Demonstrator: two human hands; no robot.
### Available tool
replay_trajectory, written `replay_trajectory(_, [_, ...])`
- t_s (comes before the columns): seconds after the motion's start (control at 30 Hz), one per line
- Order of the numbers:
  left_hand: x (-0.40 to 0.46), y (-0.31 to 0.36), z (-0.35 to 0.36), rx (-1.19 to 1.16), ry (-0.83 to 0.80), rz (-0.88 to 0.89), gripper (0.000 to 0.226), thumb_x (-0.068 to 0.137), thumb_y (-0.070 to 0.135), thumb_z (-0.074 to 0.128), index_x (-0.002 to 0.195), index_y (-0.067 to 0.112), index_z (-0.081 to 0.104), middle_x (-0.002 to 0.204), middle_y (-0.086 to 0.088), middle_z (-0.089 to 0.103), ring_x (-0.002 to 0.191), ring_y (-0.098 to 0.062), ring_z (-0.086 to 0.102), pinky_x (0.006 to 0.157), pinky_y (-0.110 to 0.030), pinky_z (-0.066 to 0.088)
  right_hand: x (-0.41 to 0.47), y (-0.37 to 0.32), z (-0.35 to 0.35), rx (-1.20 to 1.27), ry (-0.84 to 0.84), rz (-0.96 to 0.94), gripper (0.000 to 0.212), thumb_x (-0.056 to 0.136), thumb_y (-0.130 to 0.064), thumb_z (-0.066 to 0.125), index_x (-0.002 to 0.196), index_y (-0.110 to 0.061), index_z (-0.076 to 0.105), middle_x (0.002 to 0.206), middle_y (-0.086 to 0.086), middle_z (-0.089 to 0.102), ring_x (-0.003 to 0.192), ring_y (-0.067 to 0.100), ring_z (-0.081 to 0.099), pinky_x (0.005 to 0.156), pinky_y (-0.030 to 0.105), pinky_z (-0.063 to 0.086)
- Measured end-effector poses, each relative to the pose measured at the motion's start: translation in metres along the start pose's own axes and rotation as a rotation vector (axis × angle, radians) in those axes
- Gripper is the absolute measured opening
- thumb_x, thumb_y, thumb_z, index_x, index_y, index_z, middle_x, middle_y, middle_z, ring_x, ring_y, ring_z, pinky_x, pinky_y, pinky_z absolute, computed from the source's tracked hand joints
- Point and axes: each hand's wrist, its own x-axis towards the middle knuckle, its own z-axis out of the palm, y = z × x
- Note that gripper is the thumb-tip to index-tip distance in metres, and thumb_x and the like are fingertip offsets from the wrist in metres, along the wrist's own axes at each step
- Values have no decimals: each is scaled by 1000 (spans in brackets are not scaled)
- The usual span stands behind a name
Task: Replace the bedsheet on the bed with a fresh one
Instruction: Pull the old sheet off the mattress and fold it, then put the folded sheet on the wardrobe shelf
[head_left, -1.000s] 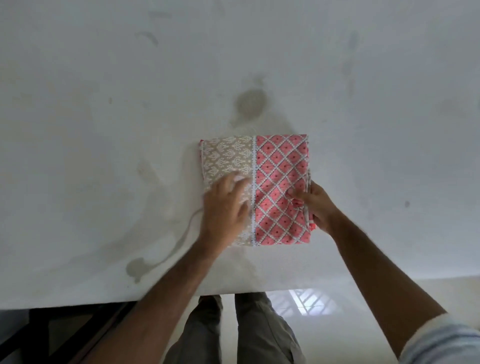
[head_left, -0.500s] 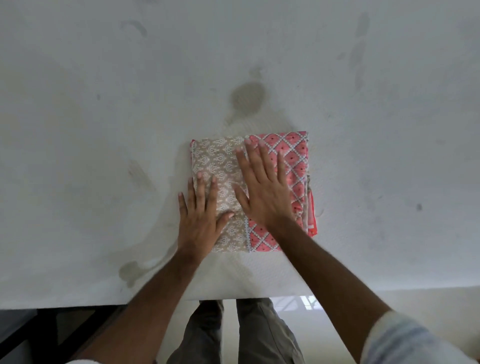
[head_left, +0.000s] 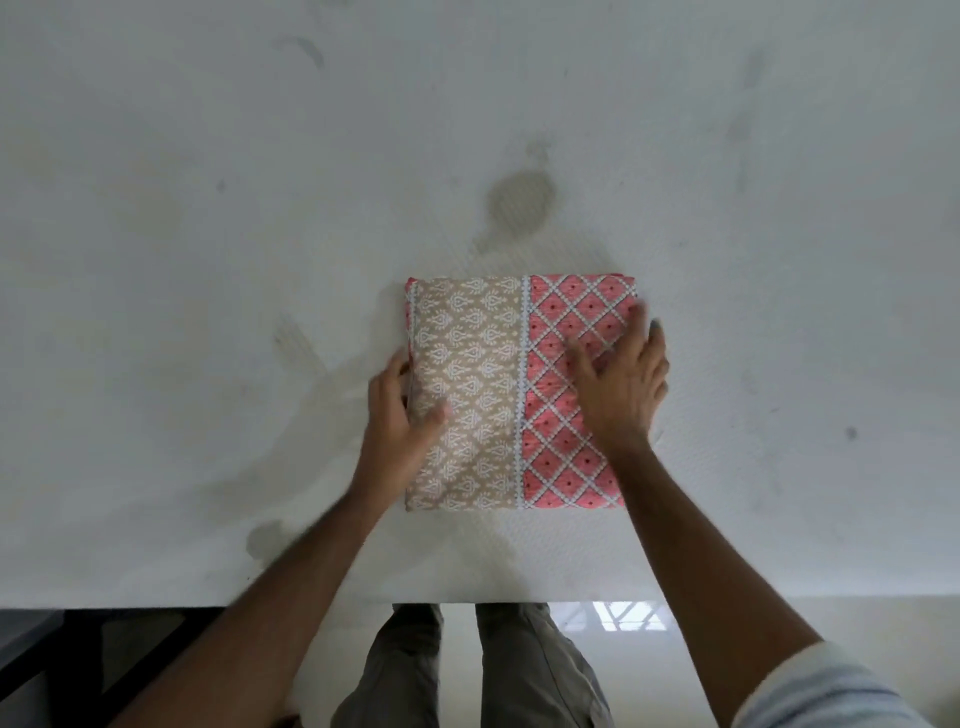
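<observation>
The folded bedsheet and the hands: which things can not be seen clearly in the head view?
- Folded bedsheet: inner layers hidden by its top fold.
- Left hand: fingers hidden at the sheet's left edge.
- Right hand: fingertips motion-blurred.
- Mattress: cut off by the frame edges.

right hand (head_left: 618, 384) fingers motion-blurred | left hand (head_left: 400, 415) fingers hidden under sheet (head_left: 467, 395)

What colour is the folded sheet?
Half beige, half pink with white diamonds, folded sheet, head view.
</observation>
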Motion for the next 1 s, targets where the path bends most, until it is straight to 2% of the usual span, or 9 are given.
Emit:
replay_trajectory(0.07, [20, 14, -6, -231, -21, -205, 51, 89, 21, 77, 135, 16, 55, 127, 2, 67, 104, -2, 69, 88, -22, 57, -11, 18, -8, 143, -43, 55, 91, 83, -75, 53, 152, -24, 22, 149, 2, 34, 135, 26, 36, 111, 54, 34])
replay_trajectory(0.17, [36, 23, -13, -283, -175, -332, 49, 84, 34, 80, 127, 16, 65, 119, -1, 74, 103, -15, 73, 97, -37, 57, -20, 28, -23, 469, -257, 154, 81, 77, -67, 71, 138, -22, 40, 129, -2, 59, 112, 19, 63, 95, 48, 54])
replay_trajectory(0.27, [31, 34, -10, -335, -262, -368, 65, 75, 40, 83, 131, 11, 64, 119, -3, 75, 105, -20, 73, 101, -40, 54, -15, 31, -48, 731, -565, 294, 61, 80, -48, 78, 128, -15, 57, 113, 5, 73, 99, 27, 72, 95, 55, 53])
replay_trajectory(0.33, [18, 42, -11, -374, -292, -344, 64, 76, 40, 82, 130, 10, 65, 117, -4, 75, 105, -22, 73, 102, -42, 54, -29, 30, -67, 794, -625, 373, 60, 80, -45, 79, 127, -13, 59, 112, 9, 74, 100, 30, 72, 98, 55, 51])
replay_trajectory(0.47, [-25, 68, -23, -488, -398, -348, 63, 80, 41, 79, 132, 9, 63, 123, -12, 72, 112, -33, 70, 102, -46, 52, -112, 25, -116, 1026, -595, 343, 46, 93, -37, 65, 128, -9, 55, 119, 17, 70, 106, 35, 69, 92, 48, 56])
replay_trajectory(0.6, [-85, 124, -38, -426, -518, -241, 60, 83, 38, 76, 133, 8, 62, 123, -12, 72, 112, -32, 70, 94, -41, 55, -208, 29, -178, 1230, -509, 330, 43, 101, -35, 50, 137, -11, 48, 131, 20, 62, 118, 40, 61, 100, 56, 49])
replay_trajectory(0.77, [-167, 209, -28, -269, -651, -114, 46, 91, 33, 71, 130, 11, 62, 115, -8, 76, 102, -27, 74, 77, -33, 61, -315, 42, -246, 1416, -287, 306, 54, 100, -41, 54, 141, -8, 46, 136, 26, 56, 122, 47, 55, 106, 61, 42])
replay_trajectory(0.9, [-220, 259, 13, -122, -788, -48, 50, 92, 38, 70, 133, 11, 60, 115, -9, 75, 102, -28, 74, 81, -37, 59, -378, 73, -289, 1500, -57, 306, 53, 100, -43, 53, 141, -9, 46, 133, 23, 60, 118, 44, 60, 100, 55, 49])
replay_trajectory(1.0, [-253, 290, 60, -29, -881, 9, 47, 93, 38, 68, 132, 12, 61, 114, -8, 76, 100, -27, 74, 78, -35, 60, -410, 108, -313, 1602, 58, 300, 53, 99, -44, 52, 138, -9, 48, 127, 20, 64, 110, 39, 65, 94, 50, 53])
